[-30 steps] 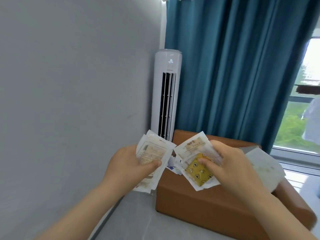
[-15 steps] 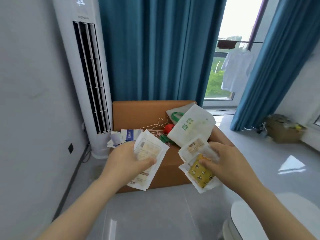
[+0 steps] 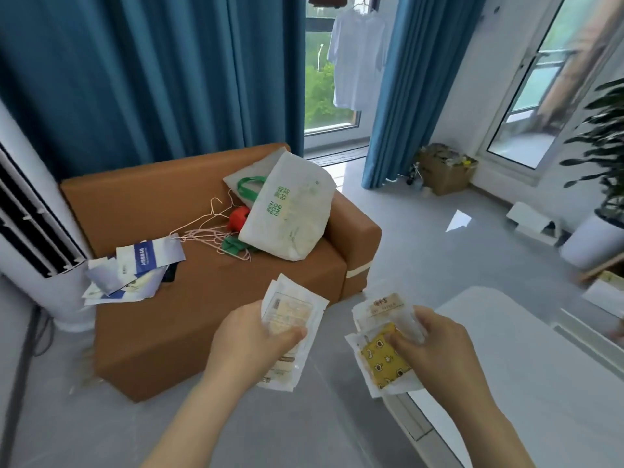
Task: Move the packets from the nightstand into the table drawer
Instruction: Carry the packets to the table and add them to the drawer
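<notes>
My left hand (image 3: 251, 339) grips a stack of white and beige packets (image 3: 292, 310), thumb pressed across their front. My right hand (image 3: 439, 346) holds a second bunch of clear packets (image 3: 378, 312); the front one has a yellow patterned insert (image 3: 381, 364). Both hands are raised over the grey floor, side by side and apart. A white table (image 3: 526, 366) lies under and to the right of my right hand, its edge near the packets. No drawer is visible.
A brown block-shaped seat (image 3: 189, 295) stands ahead with blue and white leaflets (image 3: 135, 268), wire hangers (image 3: 209, 228) and a white bag with green print (image 3: 290, 211). A white tower air conditioner (image 3: 30, 231) is at left, a cardboard box (image 3: 445, 170) and a potted plant (image 3: 604, 184) at right.
The view has swung to the right and down, from the wall and air conditioner toward the brown seat and white table. Both hands keep their packets throughout.
</notes>
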`<state>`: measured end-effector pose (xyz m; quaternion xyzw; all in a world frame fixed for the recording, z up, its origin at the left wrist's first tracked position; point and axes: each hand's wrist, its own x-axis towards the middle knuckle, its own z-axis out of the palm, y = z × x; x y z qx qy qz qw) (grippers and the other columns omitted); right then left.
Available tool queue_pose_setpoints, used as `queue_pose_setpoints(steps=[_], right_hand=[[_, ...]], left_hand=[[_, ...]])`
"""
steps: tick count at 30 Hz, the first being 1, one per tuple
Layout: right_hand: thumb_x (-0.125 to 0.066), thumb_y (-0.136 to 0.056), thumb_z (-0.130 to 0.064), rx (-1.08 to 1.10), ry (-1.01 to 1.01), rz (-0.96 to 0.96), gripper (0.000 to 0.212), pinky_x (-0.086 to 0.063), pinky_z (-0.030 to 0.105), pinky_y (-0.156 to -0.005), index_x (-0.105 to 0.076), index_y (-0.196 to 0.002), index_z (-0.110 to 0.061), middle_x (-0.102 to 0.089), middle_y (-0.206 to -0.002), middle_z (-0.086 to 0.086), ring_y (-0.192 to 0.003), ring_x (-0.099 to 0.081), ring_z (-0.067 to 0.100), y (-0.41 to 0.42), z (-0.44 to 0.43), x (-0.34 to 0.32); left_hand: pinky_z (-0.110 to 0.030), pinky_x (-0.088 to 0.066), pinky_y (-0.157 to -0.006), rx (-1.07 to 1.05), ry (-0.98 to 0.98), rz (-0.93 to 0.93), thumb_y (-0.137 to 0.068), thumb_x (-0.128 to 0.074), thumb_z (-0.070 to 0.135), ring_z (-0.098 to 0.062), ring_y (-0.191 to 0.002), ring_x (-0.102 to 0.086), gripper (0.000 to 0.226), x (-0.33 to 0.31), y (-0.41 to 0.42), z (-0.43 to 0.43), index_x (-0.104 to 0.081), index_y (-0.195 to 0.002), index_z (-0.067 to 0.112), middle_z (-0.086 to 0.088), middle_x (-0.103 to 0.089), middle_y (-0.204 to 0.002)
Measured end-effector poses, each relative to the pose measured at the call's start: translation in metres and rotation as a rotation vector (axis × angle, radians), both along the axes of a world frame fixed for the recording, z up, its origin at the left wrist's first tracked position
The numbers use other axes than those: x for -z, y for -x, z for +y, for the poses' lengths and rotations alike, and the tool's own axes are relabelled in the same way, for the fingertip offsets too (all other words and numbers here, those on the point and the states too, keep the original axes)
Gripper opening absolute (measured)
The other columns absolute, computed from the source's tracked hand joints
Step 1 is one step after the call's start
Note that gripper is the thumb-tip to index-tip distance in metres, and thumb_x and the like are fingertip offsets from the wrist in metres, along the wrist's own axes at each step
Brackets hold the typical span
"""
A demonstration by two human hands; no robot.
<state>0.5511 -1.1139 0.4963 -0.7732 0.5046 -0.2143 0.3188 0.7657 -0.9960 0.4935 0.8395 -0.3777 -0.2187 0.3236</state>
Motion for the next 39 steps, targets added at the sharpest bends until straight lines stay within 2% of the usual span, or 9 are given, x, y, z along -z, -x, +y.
queue_pose_setpoints(steps=[4, 8, 11, 15, 18, 26, 33, 36, 39], right_hand=[[-0.067, -0.079, -0.026, 0.060, -0.028, 0.045, 0.008, -0.055, 0.037, -0.064, -0.066, -0.086, -0.024, -0.068, -0.074, -0.011, -0.067, -0.064, 0.006, 0.006, -0.056, 0.017], [-0.065, -0.078, -0.027, 0.083, -0.053, 0.083, 0.003, -0.051, 0.030, -0.057, -0.063, -0.080, -0.027, -0.066, -0.070, -0.009, -0.064, -0.062, 0.005, 0.003, -0.106, 0.029], [-0.064, -0.076, -0.027, 0.123, -0.084, 0.097, 0.008, -0.050, 0.037, -0.056, -0.060, -0.074, -0.021, -0.064, -0.065, -0.004, -0.062, -0.061, 0.012, -0.008, -0.137, 0.038], [-0.064, -0.075, -0.026, 0.155, -0.106, 0.104, 0.009, -0.049, 0.039, -0.057, -0.059, -0.071, -0.020, -0.062, -0.063, -0.002, -0.060, -0.060, 0.014, -0.036, -0.179, 0.049], [-0.065, -0.076, -0.026, 0.206, -0.105, 0.090, 0.007, -0.047, 0.034, -0.054, -0.061, -0.070, -0.024, -0.062, -0.062, -0.006, -0.059, -0.058, 0.009, -0.067, -0.210, 0.055], [-0.064, -0.074, -0.026, 0.364, -0.142, 0.138, 0.016, -0.041, 0.032, -0.051, -0.054, -0.065, -0.019, -0.056, -0.058, -0.001, -0.058, -0.054, 0.015, -0.122, -0.274, 0.063], [-0.063, -0.074, -0.033, 0.458, -0.184, 0.207, 0.017, -0.049, 0.039, -0.058, -0.059, -0.073, -0.016, -0.062, -0.064, 0.001, -0.063, -0.059, 0.015, -0.121, -0.343, 0.081], [-0.062, -0.074, -0.034, 0.470, -0.187, 0.207, 0.017, -0.049, 0.039, -0.059, -0.058, -0.073, -0.018, -0.061, -0.065, 0.001, -0.064, -0.059, 0.015, -0.110, -0.386, 0.085], [-0.062, -0.076, -0.034, 0.501, -0.180, 0.182, 0.014, -0.052, 0.038, -0.061, -0.061, -0.076, -0.021, -0.063, -0.067, -0.002, -0.064, -0.059, 0.012, -0.093, -0.430, 0.085]], left_hand=[[-0.025, -0.054, -0.063, 0.046, -0.062, 0.021, -0.072, -0.073, 0.048, 0.002, -0.072, -0.063, 0.017, 0.012, 0.000, -0.064, -0.068, -0.083, 0.036, 0.021, -0.068, -0.076], [-0.024, -0.051, -0.062, 0.056, -0.076, 0.032, -0.072, -0.075, 0.047, 0.002, -0.071, -0.062, 0.016, 0.022, -0.008, -0.122, -0.066, -0.078, 0.034, 0.019, -0.067, -0.075], [-0.021, -0.049, -0.059, 0.112, -0.101, 0.065, -0.072, -0.076, 0.045, 0.005, -0.068, -0.062, 0.013, 0.029, -0.022, -0.157, -0.066, -0.075, 0.036, 0.021, -0.068, -0.072], [-0.028, -0.054, -0.065, 0.147, -0.103, 0.065, -0.072, -0.075, 0.048, -0.001, -0.072, -0.064, 0.019, 0.039, -0.056, -0.212, -0.068, -0.081, 0.033, 0.017, -0.069, -0.076], [-0.025, -0.052, -0.064, 0.242, -0.127, 0.052, -0.072, -0.072, 0.052, 0.000, -0.074, -0.063, 0.021, 0.046, -0.088, -0.258, -0.067, -0.084, 0.035, 0.019, -0.069, -0.080], [-0.024, -0.050, -0.063, 0.430, -0.172, 0.061, -0.071, -0.073, 0.051, 0.003, -0.072, -0.063, 0.022, 0.053, -0.157, -0.369, -0.068, -0.085, 0.035, 0.020, -0.069, -0.078], [-0.028, -0.054, -0.069, 0.580, -0.216, 0.037, -0.065, -0.073, 0.060, 0.000, -0.078, -0.062, 0.040, 0.072, -0.157, -0.466, -0.056, -0.093, 0.036, 0.020, -0.066, -0.085], [-0.029, -0.052, -0.070, 0.637, -0.191, -0.021, -0.073, -0.065, 0.060, -0.002, -0.079, -0.060, 0.034, 0.075, -0.141, -0.516, -0.054, -0.094, 0.035, 0.018, -0.065, -0.085], [-0.039, -0.054, -0.071, 0.680, -0.172, -0.019, -0.086, -0.053, 0.047, -0.010, -0.074, -0.062, 0.024, 0.076, -0.120, -0.564, -0.055, -0.091, 0.023, 0.008, -0.066, -0.080]])
